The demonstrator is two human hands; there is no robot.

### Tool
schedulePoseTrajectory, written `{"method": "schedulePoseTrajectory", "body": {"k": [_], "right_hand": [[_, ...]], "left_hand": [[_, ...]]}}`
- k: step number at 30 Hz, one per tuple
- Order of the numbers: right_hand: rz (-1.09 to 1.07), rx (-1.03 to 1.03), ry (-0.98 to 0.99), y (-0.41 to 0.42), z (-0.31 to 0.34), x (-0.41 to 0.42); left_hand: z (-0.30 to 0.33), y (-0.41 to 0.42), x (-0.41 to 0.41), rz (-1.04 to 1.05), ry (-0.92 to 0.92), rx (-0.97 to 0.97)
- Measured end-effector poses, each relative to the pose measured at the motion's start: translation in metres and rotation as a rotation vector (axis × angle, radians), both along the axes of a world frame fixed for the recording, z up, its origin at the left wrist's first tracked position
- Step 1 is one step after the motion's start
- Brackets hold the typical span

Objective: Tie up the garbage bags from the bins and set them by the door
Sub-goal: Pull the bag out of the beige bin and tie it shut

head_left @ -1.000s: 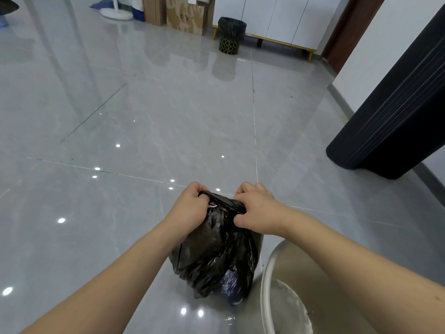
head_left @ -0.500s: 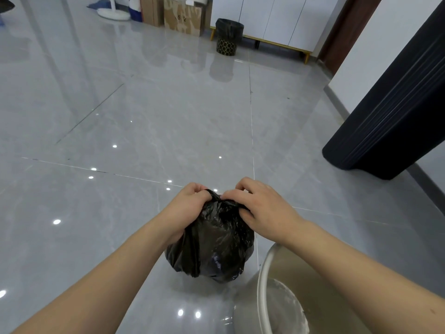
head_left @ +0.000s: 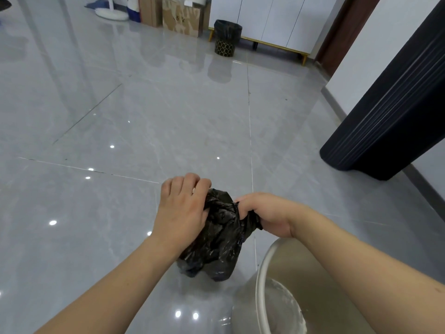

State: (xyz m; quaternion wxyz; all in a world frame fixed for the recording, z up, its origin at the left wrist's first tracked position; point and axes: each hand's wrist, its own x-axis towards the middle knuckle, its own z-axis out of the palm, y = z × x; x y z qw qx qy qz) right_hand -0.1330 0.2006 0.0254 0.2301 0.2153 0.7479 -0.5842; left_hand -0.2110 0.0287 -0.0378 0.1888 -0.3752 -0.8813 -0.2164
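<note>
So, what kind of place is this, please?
Probably a room in a home, near its entrance: a glossy grey tiled floor, a white cabinet on gold legs, cardboard boxes and a small lined bin by the wall.

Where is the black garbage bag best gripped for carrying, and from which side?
Grip the black garbage bag at its gathered neck, coming from above. The plastic bunches into a narrow twist there, where the right hand already grips it, while the left hand holds the top. The bulging body below looks too slack and wide to hold well.
</note>
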Motion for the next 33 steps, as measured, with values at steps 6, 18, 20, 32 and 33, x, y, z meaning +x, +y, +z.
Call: {"method": "schedulePoseTrajectory", "body": {"k": [6, 18, 20, 32, 33], "right_hand": [[-0.060, -0.075, -0.031, 0.012, -0.002, 0.001], [-0.053, 0.086, 0.147, 0.010, -0.005, 0.006], [-0.083, 0.154, 0.216, 0.013, -0.005, 0.007], [0.471, 1.343, 0.281, 0.066, -0.022, 0.010], [0.495, 1.360, 0.194, 0.061, -0.021, 0.005]], "left_hand": [[0.002, -0.022, 0.001, -0.314, -0.004, 0.129], [0.015, 0.010, 0.022, -0.109, -0.880, 0.328], [0.022, 0.012, 0.015, 0.030, -1.204, 0.456], [-0.018, -0.040, -0.023, 0.480, -1.140, 0.563], [-0.018, -0.039, -0.022, 0.431, -1.117, 0.594]]}}
